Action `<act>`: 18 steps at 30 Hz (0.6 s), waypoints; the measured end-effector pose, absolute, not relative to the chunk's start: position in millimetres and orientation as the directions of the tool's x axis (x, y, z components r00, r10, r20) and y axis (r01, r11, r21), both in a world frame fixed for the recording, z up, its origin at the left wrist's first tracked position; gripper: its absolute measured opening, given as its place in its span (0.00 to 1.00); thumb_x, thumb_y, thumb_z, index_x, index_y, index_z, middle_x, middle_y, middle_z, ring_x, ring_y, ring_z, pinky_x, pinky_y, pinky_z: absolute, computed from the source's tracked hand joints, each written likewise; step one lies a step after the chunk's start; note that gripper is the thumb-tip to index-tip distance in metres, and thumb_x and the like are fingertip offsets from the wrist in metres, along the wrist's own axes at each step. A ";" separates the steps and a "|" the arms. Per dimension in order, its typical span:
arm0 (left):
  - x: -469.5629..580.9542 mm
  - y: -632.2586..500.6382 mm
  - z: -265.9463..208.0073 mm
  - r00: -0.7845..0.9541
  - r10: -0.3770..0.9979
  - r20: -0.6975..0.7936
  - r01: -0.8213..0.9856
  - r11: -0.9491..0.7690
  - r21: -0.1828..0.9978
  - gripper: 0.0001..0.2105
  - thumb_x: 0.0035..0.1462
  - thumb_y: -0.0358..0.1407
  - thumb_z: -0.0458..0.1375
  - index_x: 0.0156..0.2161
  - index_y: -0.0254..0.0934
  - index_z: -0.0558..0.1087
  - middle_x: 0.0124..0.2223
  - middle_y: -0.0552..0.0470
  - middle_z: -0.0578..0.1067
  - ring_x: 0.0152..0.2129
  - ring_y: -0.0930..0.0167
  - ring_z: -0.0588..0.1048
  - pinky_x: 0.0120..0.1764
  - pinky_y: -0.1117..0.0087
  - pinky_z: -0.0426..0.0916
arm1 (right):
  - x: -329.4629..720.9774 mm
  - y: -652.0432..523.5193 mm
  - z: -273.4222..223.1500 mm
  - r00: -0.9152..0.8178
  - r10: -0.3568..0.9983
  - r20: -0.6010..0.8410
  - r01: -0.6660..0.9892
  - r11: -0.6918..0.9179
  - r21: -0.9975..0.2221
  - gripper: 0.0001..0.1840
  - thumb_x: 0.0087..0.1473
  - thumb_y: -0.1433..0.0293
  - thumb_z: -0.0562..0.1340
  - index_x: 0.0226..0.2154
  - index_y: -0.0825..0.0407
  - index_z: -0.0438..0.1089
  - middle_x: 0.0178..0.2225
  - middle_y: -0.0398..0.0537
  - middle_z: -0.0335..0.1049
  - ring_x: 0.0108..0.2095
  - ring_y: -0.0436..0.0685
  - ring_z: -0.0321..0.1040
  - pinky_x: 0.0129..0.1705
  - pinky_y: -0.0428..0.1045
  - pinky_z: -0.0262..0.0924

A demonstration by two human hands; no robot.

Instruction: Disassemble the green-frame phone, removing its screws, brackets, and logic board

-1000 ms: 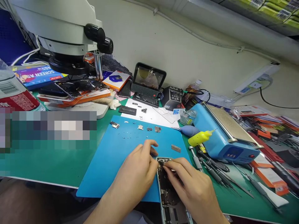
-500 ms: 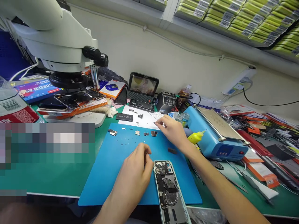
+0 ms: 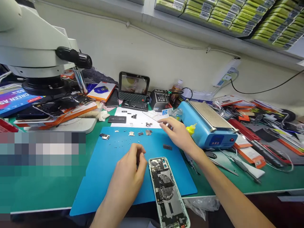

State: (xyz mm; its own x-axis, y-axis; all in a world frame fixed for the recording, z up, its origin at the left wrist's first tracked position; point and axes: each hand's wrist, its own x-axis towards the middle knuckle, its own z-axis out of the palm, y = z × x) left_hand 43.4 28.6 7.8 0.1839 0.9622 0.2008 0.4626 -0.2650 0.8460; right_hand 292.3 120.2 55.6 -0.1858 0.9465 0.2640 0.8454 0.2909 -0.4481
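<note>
My right hand point(image 3: 177, 133) reaches over the far edge of the blue mat point(image 3: 114, 171), thumb and forefinger slightly apart. Just left of its fingertips, a small dark phone part point(image 3: 148, 124) lies on a white paper sheet point(image 3: 140, 118). My left hand point(image 3: 128, 171) is curled above the mat, thumb and forefinger close together; whether anything is between them is hidden. Beside it on the right, an opened phone point(image 3: 167, 193) with a pale green frame shows its inner parts, its lower end past the mat's front edge. Several small parts and tiny screws point(image 3: 115, 146) are spread on the mat.
A black battery point(image 3: 117, 119) lies on the paper's left side. Behind stands a device with a lit screen point(image 3: 133, 85). A microscope point(image 3: 45, 60) overhangs the left. At right are a blue heating plate machine point(image 3: 201, 125), tweezers point(image 3: 223, 167) and a grey-handled tool point(image 3: 245, 171).
My view has turned to the right. My right fingers have parted and drawn back slightly from the small dark part, which now lies on the paper. My left hand stays curled by the phone.
</note>
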 end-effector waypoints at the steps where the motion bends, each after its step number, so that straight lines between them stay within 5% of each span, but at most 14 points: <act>1: 42.8 27.9 8.2 0.179 0.962 0.208 0.461 -0.269 0.846 0.08 0.80 0.38 0.49 0.47 0.46 0.69 0.27 0.61 0.72 0.18 0.67 0.71 0.24 0.69 0.60 | 295.2 102.6 56.4 -0.163 0.943 0.289 0.834 0.288 -0.470 0.23 0.74 0.56 0.70 0.63 0.50 0.76 0.63 0.55 0.77 0.57 0.63 0.79 0.58 0.63 0.79; 3: 42.0 26.6 8.8 0.163 0.959 0.231 0.459 -0.281 0.843 0.08 0.81 0.40 0.49 0.48 0.46 0.69 0.28 0.61 0.75 0.18 0.69 0.71 0.24 0.69 0.62 | 298.5 65.9 54.5 -0.099 0.933 0.345 0.811 0.277 -0.516 0.15 0.79 0.58 0.63 0.56 0.49 0.80 0.54 0.51 0.82 0.48 0.58 0.81 0.53 0.58 0.79; 9: 42.6 9.4 15.9 0.131 0.915 0.382 0.496 -0.394 0.774 0.08 0.81 0.38 0.51 0.50 0.48 0.72 0.31 0.60 0.75 0.23 0.68 0.72 0.29 0.67 0.63 | 294.6 -0.8 25.6 0.090 0.911 0.403 0.719 0.221 -0.659 0.16 0.79 0.60 0.60 0.52 0.46 0.83 0.31 0.42 0.77 0.26 0.53 0.71 0.29 0.48 0.67; 14: 70.5 -41.0 7.4 0.400 0.730 0.555 0.615 -0.662 0.427 0.14 0.83 0.47 0.52 0.54 0.47 0.79 0.47 0.51 0.86 0.44 0.60 0.82 0.46 0.59 0.71 | 295.2 -0.5 9.3 0.172 0.922 0.347 0.586 0.187 -0.789 0.18 0.79 0.58 0.59 0.58 0.46 0.81 0.31 0.40 0.74 0.22 0.50 0.64 0.23 0.46 0.61; 18: 107.7 -67.0 -14.4 0.504 0.502 0.703 0.600 -0.789 0.133 0.13 0.80 0.46 0.59 0.53 0.45 0.84 0.57 0.56 0.88 0.62 0.62 0.78 0.64 0.62 0.67 | 298.6 3.0 9.2 0.203 0.939 0.278 0.475 0.154 -0.866 0.19 0.78 0.56 0.59 0.60 0.48 0.78 0.29 0.38 0.73 0.20 0.49 0.61 0.21 0.46 0.59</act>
